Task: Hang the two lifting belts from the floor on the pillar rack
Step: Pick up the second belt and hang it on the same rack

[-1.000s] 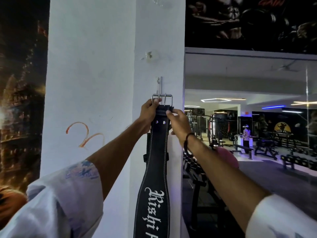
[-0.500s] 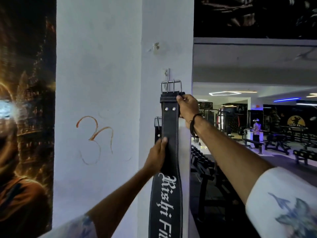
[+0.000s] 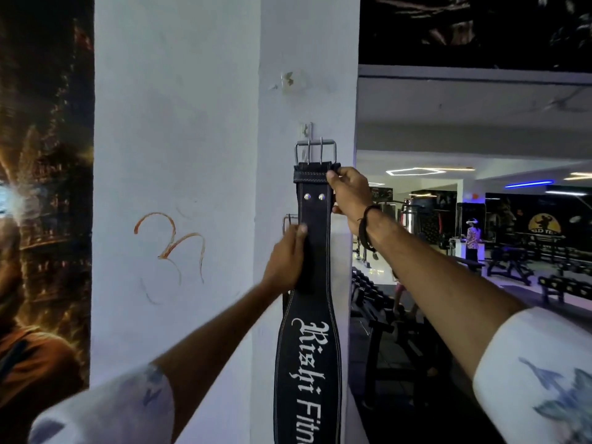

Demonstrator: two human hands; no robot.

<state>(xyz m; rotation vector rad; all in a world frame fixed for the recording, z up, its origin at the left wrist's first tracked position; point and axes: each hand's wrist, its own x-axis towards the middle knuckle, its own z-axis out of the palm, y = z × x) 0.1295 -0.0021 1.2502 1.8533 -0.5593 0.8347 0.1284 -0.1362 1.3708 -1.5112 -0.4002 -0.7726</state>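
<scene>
A black lifting belt with white lettering hangs down the white pillar. Its steel buckle sits just below a small metal hook on the pillar. My right hand grips the belt's top right edge under the buckle. My left hand holds the belt's left edge lower down, thumb across the strap. Behind the belt, a second buckle of another belt peeks out at the left; the rest of that belt is hidden.
An orange scrawl marks the pillar's left face. A dark mural covers the wall at left. To the right, a mirror shows gym benches, dumbbell racks and a standing person.
My left hand let go near the buckle, dropped down the belt, and has now slid back up its left edge. The right hand stays gripping the top. The view shifted slightly.
</scene>
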